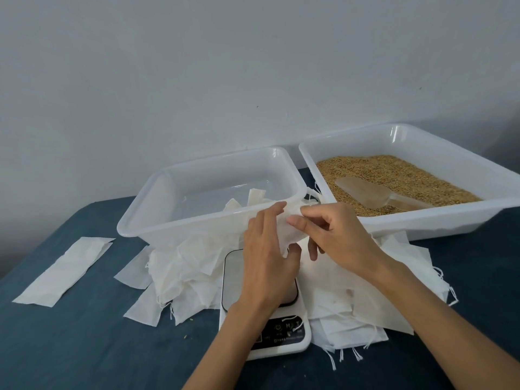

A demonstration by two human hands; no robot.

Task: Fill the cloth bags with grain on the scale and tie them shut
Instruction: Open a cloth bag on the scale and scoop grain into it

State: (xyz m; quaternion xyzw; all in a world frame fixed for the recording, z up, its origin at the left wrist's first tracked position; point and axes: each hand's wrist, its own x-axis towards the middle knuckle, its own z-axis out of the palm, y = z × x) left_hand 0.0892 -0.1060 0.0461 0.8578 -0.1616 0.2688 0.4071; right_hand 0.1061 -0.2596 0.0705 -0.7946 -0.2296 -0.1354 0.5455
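Over the scale (pixel 236 266), the left hand (pixel 267 257) & right hand (pixel 334 235) both pinch one empty cloth bag (pixel 292 232), fingers curled on its edge.

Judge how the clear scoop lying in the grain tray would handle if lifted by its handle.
The scoop looks like thin clear plastic, so probably light and stiff. It rests half sunk in the grain, so loose kernels would likely slide off as it rises. Its smooth handle may feel slippery.
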